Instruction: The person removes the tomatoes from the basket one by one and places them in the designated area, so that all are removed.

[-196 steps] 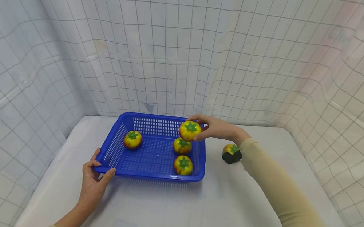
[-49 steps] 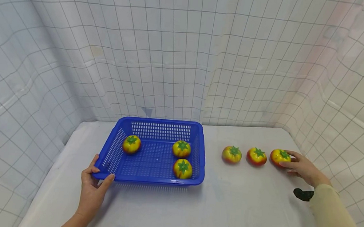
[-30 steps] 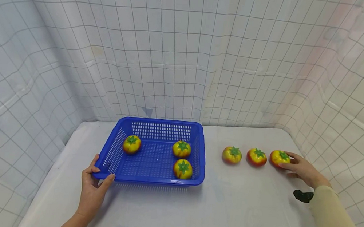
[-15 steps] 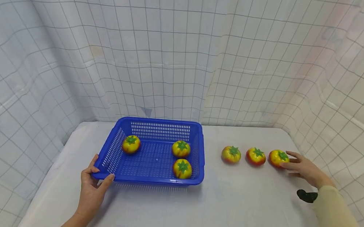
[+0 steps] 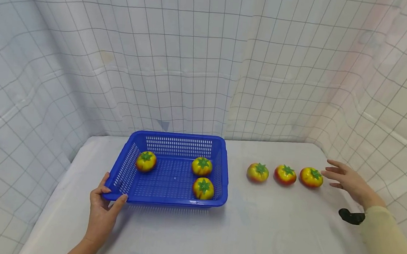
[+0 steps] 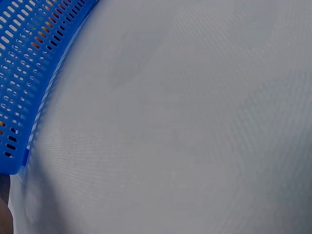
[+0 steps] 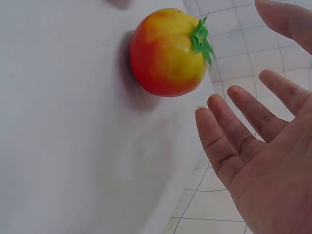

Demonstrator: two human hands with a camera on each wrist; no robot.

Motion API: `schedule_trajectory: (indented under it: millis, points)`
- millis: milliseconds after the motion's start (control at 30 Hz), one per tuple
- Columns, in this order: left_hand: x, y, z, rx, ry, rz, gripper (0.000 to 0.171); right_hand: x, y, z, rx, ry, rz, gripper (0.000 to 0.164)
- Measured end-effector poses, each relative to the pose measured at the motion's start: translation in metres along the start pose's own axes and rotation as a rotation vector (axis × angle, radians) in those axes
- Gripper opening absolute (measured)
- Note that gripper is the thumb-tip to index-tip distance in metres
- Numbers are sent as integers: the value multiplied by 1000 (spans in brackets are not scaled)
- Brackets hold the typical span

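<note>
At its front left corner, a blue plastic basket (image 5: pixel 165 201) is gripped by my left hand (image 5: pixel 102 215), thumb over the front rim and fingers at the left side. Inside lie three red-and-yellow toy tomatoes with green leaf tops: one at the left (image 5: pixel 146 161), a tomato at the back right (image 5: pixel 201 166) and a tomato at the front right (image 5: pixel 203 189). My right hand (image 5: pixel 354 184) has its fingers spread, a small gap right of the outermost tomato (image 5: pixel 311 178) on the table. In the right wrist view that tomato (image 7: pixel 168 53) stands apart from the fingertips.
Left of the outermost tomato, a middle tomato (image 5: pixel 285 175) and another tomato (image 5: pixel 257 173) make a row on the white-covered table (image 5: pixel 263 231). A black object (image 5: pixel 351 217) shows by the right sleeve. Grid-patterned white curtains (image 5: pixel 191 60) surround the table.
Earlier my right hand held a tomato over the basket; three tomatoes now stand in a row to its right. In the last half second it let go of the outermost one and drew back right.
</note>
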State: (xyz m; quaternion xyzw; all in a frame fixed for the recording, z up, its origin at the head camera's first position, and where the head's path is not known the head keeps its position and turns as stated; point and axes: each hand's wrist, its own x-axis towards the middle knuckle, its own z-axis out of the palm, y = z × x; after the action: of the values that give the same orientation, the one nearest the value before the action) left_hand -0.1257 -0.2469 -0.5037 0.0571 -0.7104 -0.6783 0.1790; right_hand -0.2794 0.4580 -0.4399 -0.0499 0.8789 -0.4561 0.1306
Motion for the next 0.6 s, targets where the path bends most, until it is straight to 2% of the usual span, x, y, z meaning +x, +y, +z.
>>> schedule_trajectory:
  millis: [333, 600]
  points:
    - [-1, 0, 0, -6, 1, 20, 42, 6, -26, 3, -43, 64, -54, 82]
    - [-2, 2, 0, -11, -8, 31, 43, 11, -58, 19, -4, 80, -121, 79]
